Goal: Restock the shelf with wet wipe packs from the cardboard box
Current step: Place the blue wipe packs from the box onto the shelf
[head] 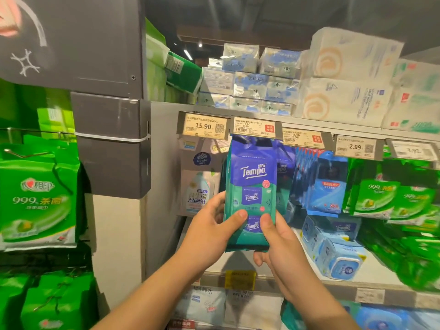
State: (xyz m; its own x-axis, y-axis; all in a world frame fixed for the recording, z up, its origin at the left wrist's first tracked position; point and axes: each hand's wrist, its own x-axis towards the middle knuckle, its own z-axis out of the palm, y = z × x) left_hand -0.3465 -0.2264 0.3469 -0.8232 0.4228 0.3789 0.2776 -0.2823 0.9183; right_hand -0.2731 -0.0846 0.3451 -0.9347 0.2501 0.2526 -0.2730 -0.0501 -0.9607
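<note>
Nearest the camera, the left hand (pixel 209 231) and the right hand (pixel 277 239) both grip the lower end of 1 Tempo wet wipe pack (pixel 251 186), each thumb pressed flat on its front face and the fingers wrapped behind. The pack stands upright, lifted in front of the shelf bay, its top edge just under the price tag rail (pixel 253 129). The cardboard box is not in view.

Because the grip sits only at the bottom, the tall soft pack could flop or twist as its top is steered in, and whatever hook or peg it must catch is hidden behind the rail, so a missed hang and a drop onto the lower shelf (pixel 371 272) looks possible.

Just behind, more purple Tempo packs (pixel 284 177) hang close; pushing in at an angle could nudge them, or the blue packs (pixel 329 184) beside them, off line. The rail itself is near enough to be knocked by the pack's top, dislodging a tag. Further right hang the green packs (pixel 381 198), well apart from the move.
</note>
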